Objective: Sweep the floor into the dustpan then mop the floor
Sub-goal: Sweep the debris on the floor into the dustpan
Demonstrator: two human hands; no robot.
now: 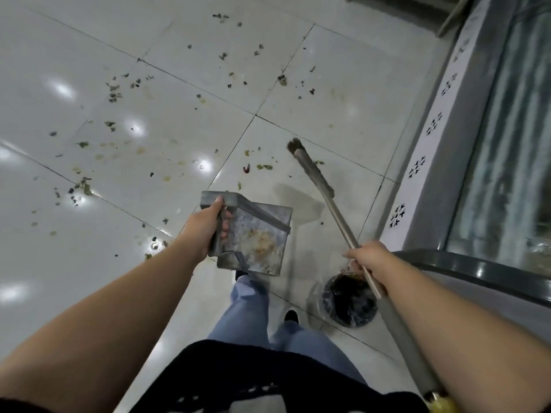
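Note:
My left hand (207,226) grips the handle of a grey metal dustpan (262,234), held above the floor with yellowish crumbs lying inside it. My right hand (371,263) is closed around the long metal handle of a broom (316,171). The broom's bristle head rests on the white tiled floor (179,114) ahead of the dustpan, to its right. Green leaf bits and dark scraps (114,92) lie scattered over the tiles, mostly to the left and farther ahead. A few scraps lie right beside the bristles.
A glass-fronted display counter (465,144) with a grey patterned base runs along the right side. A small round bin with a plastic liner (347,301) stands on the floor under my right hand. My legs and shoes are below the dustpan.

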